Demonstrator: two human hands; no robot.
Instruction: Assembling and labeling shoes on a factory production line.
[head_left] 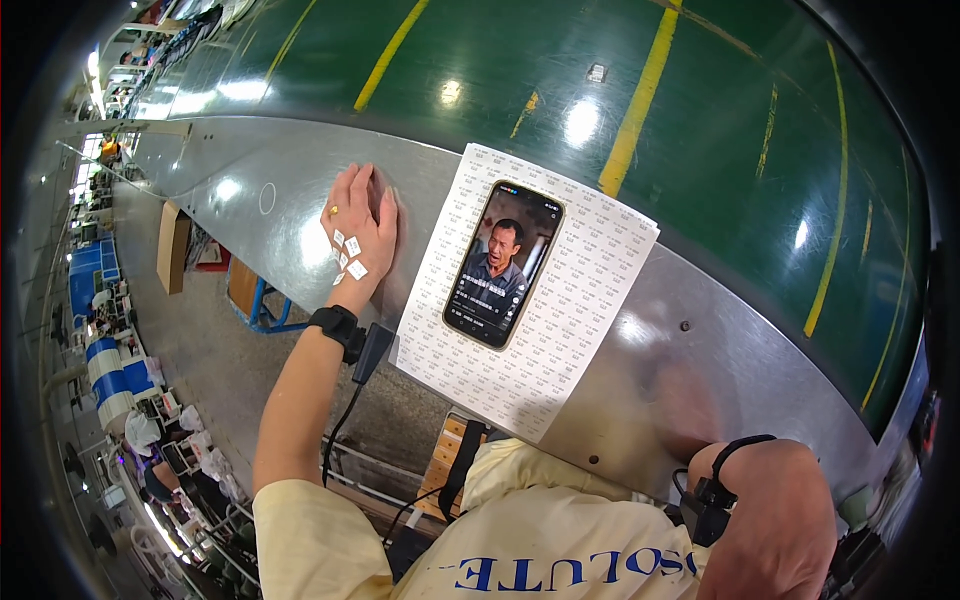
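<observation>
My left hand (362, 232) rests palm down on the metal tabletop, its fingers stretched out and holding nothing. Several small white stickers (350, 258) cling to the back of it, and one finger wears a ring. To its right lies a stack of white printed sheets (585, 320), apart from the hand. On the sheets is a smartphone (503, 265), its lit screen showing a video of a person. My right hand (775, 510) is raised close to me at the lower right, past a black wrist strap (712, 490). Its fingers do not show.
A green conveyor belt (720, 110) with yellow stripes runs beyond the metal table (690, 330). A black device with a cable (372, 352) sits at my left wrist. Left of the table stand a cardboard box (173, 248) and a blue-framed stool (262, 308).
</observation>
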